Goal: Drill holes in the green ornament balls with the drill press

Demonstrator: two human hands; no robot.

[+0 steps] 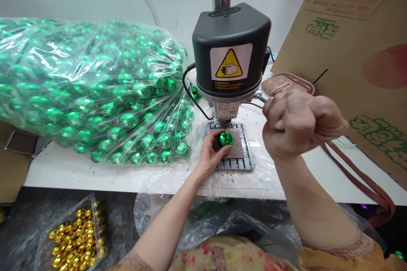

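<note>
A small bench drill press (pixel 229 55) with a black head and a yellow warning label stands on the white table (pixel 79 169). My left hand (pixel 210 154) pinches a faceted green ball (pixel 226 138) on a brown pad on the press's slotted base plate (pixel 246 159), right under the drill bit. My right hand (pixel 294 123) is raised to the right of the press, closed in a fist round its metal feed lever (pixel 261 98).
A big clear plastic bag full of green faceted balls (pixel 92 93) lies on the table's left side. A smaller bag of gold balls (pixel 76 239) sits low at the left. A large cardboard sheet (pixel 349 51) leans at the right, with a brown strap (pixel 359 178) below it.
</note>
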